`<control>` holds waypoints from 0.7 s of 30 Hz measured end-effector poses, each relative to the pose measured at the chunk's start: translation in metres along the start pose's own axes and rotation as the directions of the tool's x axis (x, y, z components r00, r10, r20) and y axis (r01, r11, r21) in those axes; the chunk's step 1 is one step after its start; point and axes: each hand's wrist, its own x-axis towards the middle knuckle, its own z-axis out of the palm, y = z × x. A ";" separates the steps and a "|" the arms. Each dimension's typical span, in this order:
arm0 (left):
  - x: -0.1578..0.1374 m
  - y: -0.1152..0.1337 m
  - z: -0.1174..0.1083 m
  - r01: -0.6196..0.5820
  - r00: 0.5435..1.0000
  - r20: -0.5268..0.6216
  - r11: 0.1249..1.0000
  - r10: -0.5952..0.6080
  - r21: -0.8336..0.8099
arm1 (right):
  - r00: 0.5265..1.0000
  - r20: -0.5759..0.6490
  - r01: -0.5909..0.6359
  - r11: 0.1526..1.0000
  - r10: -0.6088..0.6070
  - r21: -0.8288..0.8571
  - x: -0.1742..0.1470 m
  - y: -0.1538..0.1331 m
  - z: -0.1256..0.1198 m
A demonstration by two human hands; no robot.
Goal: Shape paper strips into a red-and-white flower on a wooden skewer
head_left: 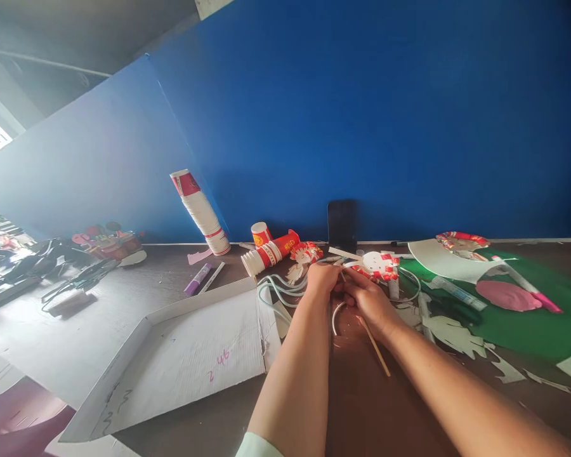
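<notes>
**My Two Forearms (295,387) Over the Brown Table (371,412)**

My forearms come nearest, and they meet at the hands in the middle of the table. My right hand (372,303) has its fingers bent and pinches a thin wooden stick (378,352), which slants out below the palm. My left hand (324,276) is just beside it, with the fingers curled inward; their tips are hidden, so I cannot tell what they pinch.

Just beyond my right hand lies a round white paper piece (374,261) with red strips at its edge. Near my left hand are pale loops of cable (275,284) and a shallow cardboard box (190,355). Farther back, a tall stack of paper cups (202,216) stands, and a black phone (342,223) is upright by the blue wall (385,114). On the right, a pink paper oval (507,296) lies over a green sheet (518,333).
</notes>
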 end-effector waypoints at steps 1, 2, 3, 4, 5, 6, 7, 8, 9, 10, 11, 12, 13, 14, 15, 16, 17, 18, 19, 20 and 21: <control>-0.001 0.001 0.000 0.004 1.000 -0.007 1.000 -0.004 0.009 | 1.000 0.002 0.003 1.000 -0.003 0.003 0.001 0.001 0.000; -0.002 0.002 0.000 0.013 1.000 -0.011 1.000 -0.012 0.016 | 1.000 0.002 0.005 1.000 -0.005 0.009 0.001 0.002 0.000; -0.003 0.003 0.001 0.022 1.000 -0.011 1.000 -0.022 0.015 | 1.000 0.002 0.002 1.000 -0.002 0.017 0.001 0.002 -0.001; -0.004 0.003 0.001 0.027 1.000 -0.006 1.000 -0.028 -0.001 | 1.000 0.002 -0.002 1.000 0.002 0.021 0.001 0.002 0.000; -0.005 0.003 0.001 0.034 0.999 0.000 0.999 -0.034 -0.021 | 1.000 0.002 -0.005 1.000 0.005 0.023 0.000 0.002 0.000; -0.005 0.003 0.001 0.041 0.999 0.005 0.998 -0.041 -0.039 | 1.000 0.000 -0.008 1.000 0.008 0.021 0.000 0.002 0.000; -0.004 0.003 0.001 0.045 0.999 0.007 0.997 -0.045 -0.054 | 1.000 -0.002 -0.012 1.000 0.012 0.015 -0.001 0.002 0.000; -0.004 0.002 0.001 0.047 0.999 0.009 0.997 -0.046 -0.067 | 1.000 -0.005 -0.016 1.000 0.016 0.008 -0.001 0.001 0.001; -0.003 0.001 0.001 0.046 0.999 0.012 0.996 -0.045 -0.078 | 1.000 -0.006 -0.020 1.000 0.020 0.002 -0.002 0.000 0.001; -0.002 0.000 0.001 0.045 0.999 0.014 0.995 -0.044 -0.087 | 1.000 -0.010 -0.023 1.000 0.023 0.000 -0.003 -0.001 0.002; -0.001 -0.001 0.001 0.046 0.999 0.017 0.994 -0.044 -0.097 | 1.000 -0.013 -0.025 1.000 0.025 0.000 -0.004 -0.002 0.003; 0.000 -0.001 0.001 0.047 0.999 0.024 0.993 -0.045 -0.111 | 0.999 -0.017 -0.027 1.000 0.027 0.004 -0.004 -0.003 0.003; 0.000 -0.001 0.001 0.052 0.998 0.031 0.990 -0.049 -0.132 | 0.999 -0.019 -0.029 1.000 0.029 0.011 -0.005 -0.004 0.004; 0.000 -0.001 0.001 0.061 0.998 0.039 0.986 -0.055 -0.153 | 0.999 -0.019 -0.034 0.999 0.034 0.021 -0.006 -0.005 0.005; -0.001 0.000 0.001 0.071 0.997 0.047 0.982 -0.064 -0.172 | 0.999 -0.016 -0.043 0.998 0.044 0.037 -0.006 -0.005 0.005; -0.002 0.001 0.001 0.084 0.996 0.053 0.979 -0.075 -0.188 | 0.998 -0.009 -0.059 0.996 0.059 0.061 -0.006 -0.006 0.005; -0.004 0.003 0.001 0.098 0.994 0.061 0.975 -0.088 -0.200 | 0.997 0.000 -0.083 0.992 0.083 0.096 -0.006 -0.006 0.005; -0.005 0.004 0.001 0.112 0.993 0.070 0.973 -0.100 -0.203 | 0.994 0.012 -0.113 0.983 0.113 0.143 -0.005 -0.005 0.005; -0.006 0.005 0.001 0.124 0.991 0.082 0.972 -0.110 -0.202 | 0.989 0.027 -0.147 0.969 0.144 0.200 -0.004 -0.005 0.004; -0.007 0.006 0.000 0.132 0.989 0.095 0.973 -0.116 -0.188 | 0.984 0.046 -0.181 0.948 0.174 0.262 -0.003 -0.004 0.003; -0.007 0.006 0.000 0.133 0.988 0.099 0.977 -0.117 -0.169 | 0.977 0.071 -0.214 0.923 0.202 0.320 -0.002 -0.003 0.001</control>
